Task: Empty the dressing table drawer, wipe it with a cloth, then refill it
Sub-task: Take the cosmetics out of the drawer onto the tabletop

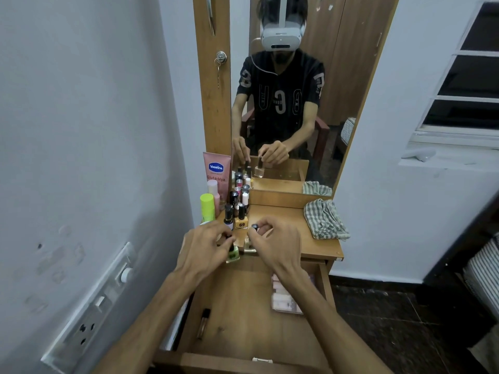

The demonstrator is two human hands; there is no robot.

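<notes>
At the far left a white switch-and-socket panel [89, 306] runs down the wall. Beside it, on the dressing table top [294, 220], toiletries crowd the left corner: a lime-green tube [207, 207], a pink tube [216, 172] reading "Vaseline" and "Gluta-Hya", then a cluster of nail-polish bottles led by an orange one [241, 221] with a dark emblem I cannot read.

My left hand [205, 247] curls its fingers round the black cap of a pale green polish bottle [232, 254] at the table's front edge. Just beside it, my right hand [275, 240] pinches the dark cap of a clear bottle [249, 245]; both bottles sit at or just above the wood, and I cannot tell whether they have touched down.

I judge the emptying step to be in hand. The open drawer [243, 306] below holds a slim dark-capped vial [203, 323] at its left and a clear box of pinkish items [287, 298] at its right, partly hidden by my forearm.

The next move calls for letting go of both bottles upright without toppling their close neighbours, then reaching down for the vial and the box.

At the right rear of the table top lies the checked cloth [324, 220], bunched and untouched, ready for wiping. In the mirror [337, 76], the shirt's lettering is reversed and not legible.
</notes>
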